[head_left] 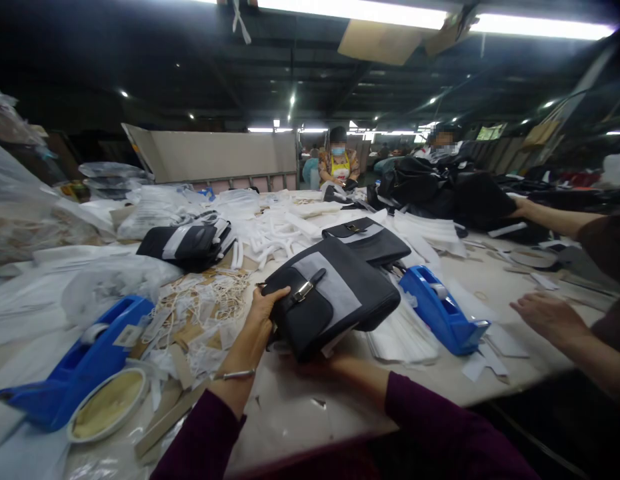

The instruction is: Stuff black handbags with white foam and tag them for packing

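A black bag (375, 293) with a buckled strap and a pale grey band across it is tilted above the table's near side. My left hand (263, 313) grips its left edge, thumb on top. From below, my right hand (340, 370) supports the same bag; its fingers are hidden underneath. Just behind lies a second black bag (385, 247) with a similar band and clasp. To the right of the held bag stands a blue tape dispenser (440, 313), beside a stack of white sheets (405, 340).
Another blue tape dispenser (80, 367) and a round dish (107, 407) stand at left, near scattered cords (215, 300). More black bags (183, 243) lie beyond. At right, a co-worker's hand (550, 320) is over the table; their other hand touches a black pile (420, 183).
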### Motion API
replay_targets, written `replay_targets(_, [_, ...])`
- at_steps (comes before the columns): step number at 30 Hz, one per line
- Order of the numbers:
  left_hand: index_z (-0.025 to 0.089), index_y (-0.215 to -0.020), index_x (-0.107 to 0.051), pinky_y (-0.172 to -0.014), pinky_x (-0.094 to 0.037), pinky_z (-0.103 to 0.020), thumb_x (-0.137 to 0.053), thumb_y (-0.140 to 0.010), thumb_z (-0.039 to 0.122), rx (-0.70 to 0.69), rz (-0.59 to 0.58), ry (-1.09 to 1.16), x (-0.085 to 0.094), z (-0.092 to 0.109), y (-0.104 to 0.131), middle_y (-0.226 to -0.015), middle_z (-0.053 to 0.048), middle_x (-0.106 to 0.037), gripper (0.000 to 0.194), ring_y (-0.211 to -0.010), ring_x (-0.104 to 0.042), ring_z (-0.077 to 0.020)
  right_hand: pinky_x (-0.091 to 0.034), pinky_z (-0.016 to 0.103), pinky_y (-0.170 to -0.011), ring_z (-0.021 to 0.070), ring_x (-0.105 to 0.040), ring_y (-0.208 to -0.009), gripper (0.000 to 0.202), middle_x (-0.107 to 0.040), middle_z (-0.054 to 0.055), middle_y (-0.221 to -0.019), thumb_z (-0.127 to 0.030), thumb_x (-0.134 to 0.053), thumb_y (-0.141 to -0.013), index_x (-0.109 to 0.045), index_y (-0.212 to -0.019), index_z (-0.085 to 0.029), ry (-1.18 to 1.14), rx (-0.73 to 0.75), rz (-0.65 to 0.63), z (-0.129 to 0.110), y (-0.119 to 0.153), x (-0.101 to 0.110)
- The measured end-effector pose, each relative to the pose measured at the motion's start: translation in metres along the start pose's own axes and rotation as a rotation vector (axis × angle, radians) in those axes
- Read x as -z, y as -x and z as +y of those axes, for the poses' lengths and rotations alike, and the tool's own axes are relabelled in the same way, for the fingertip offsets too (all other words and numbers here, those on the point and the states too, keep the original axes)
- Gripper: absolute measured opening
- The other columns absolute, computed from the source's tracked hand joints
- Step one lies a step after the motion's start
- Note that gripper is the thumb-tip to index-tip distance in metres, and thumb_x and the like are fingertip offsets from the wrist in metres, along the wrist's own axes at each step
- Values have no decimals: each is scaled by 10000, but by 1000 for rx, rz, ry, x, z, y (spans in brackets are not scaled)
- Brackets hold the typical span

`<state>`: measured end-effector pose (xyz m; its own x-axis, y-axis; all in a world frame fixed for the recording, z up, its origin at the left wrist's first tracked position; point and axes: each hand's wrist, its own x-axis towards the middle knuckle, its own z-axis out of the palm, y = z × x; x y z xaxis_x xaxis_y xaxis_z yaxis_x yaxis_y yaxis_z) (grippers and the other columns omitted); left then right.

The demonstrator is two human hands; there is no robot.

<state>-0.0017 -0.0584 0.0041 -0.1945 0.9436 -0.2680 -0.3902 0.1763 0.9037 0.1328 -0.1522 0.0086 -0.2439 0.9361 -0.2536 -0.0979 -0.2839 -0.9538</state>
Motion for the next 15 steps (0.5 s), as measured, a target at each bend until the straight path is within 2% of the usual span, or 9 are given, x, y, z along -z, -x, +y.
replay_targets(3, [194,-1127,-466,-704,-545,-331,-842,-559,101,-12,34,-26,7,2,-1,-877,-29,-668,687,-710,-658,-179,-523,352,-797,179,-621,-883,193,-647,36,-955,-315,-597,-882,-645,-960,-146,169,60,-213,6,7,-5])
replay_targets(5, [193,-1123,-464,-685,-537,-323,-840,-541,78,-28,63,-41,12,4,-1,-856,-21,-660,702,-701,-651,-178,-507,318,-763,180,-620,-779,68,-631,0,-726,-214,-705,-741,-664,-722,-164,282,92,-378,9,27,-6])
replay_targets(7, [194,-1114,-472,-677,-529,-312,-824,-531,41,-44,97,-57,18,4,-1,-840,-12,-652,698,-697,-642,-171,-492,303,-749,187,-613,-750,68,-625,3,-673,-113,-689,-663,-666,-667,-177,517,280,-549,9,55,-4])
replay_targets(8, [194,-1106,-480,-676,-525,-306,-817,-527,29,-51,113,-68,20,3,-2,-832,-8,-648,689,-698,-637,-167,-489,315,-777,198,-617,-796,121,-655,25,-744,-92,-655,-668,-687,-754,-171,681,445,-584,7,68,-1])
replay_targets(9, [196,-1099,-489,-675,-522,-300,-814,-528,28,-56,123,-79,22,1,-3,-827,-5,-645,679,-700,-633,-165,-479,344,-840,218,-615,-899,250,-682,62,-888,-82,-611,-694,-692,-917,-161,865,636,-565,4,79,3])
replay_targets(10, [199,-1096,-496,-673,-519,-293,-814,-533,38,-62,130,-92,24,-1,-3,-824,0,-641,667,-703,-628,-163,-449,387,-926,240,-583,-1045,408,-663,104,-1079,-66,-554,-727,-638,-1117,-150,1051,824,-486,0,87,10])
replay_targets(11, [204,-1096,-503,-670,-515,-285,-817,-541,55,-68,131,-105,26,-3,-3,-824,4,-638,655,-705,-624,-160,-384,435,-1020,257,-498,-1204,555,-581,135,-1269,-33,-497,-748,-524,-1292,-139,1215,961,-361,-4,90,17])
replay_targets(13, [210,-1101,-519,-661,-508,-274,-819,-564,85,-77,123,-133,29,-6,-3,-836,6,-634,627,-703,-614,-154,-241,488,-1127,266,-275,-1393,738,-364,146,-1485,46,-421,-737,-314,-1450,-118,1458,1079,-108,-8,83,33])
replay_targets(15, [201,-1106,-538,-663,-507,-275,-803,-614,110,-86,96,-161,30,-8,-1,-875,-5,-631,567,-711,-605,-148,-221,469,-1151,249,-183,-1433,746,-275,124,-1534,78,-376,-753,-273,-1467,-112,1628,1146,21,-5,64,46])
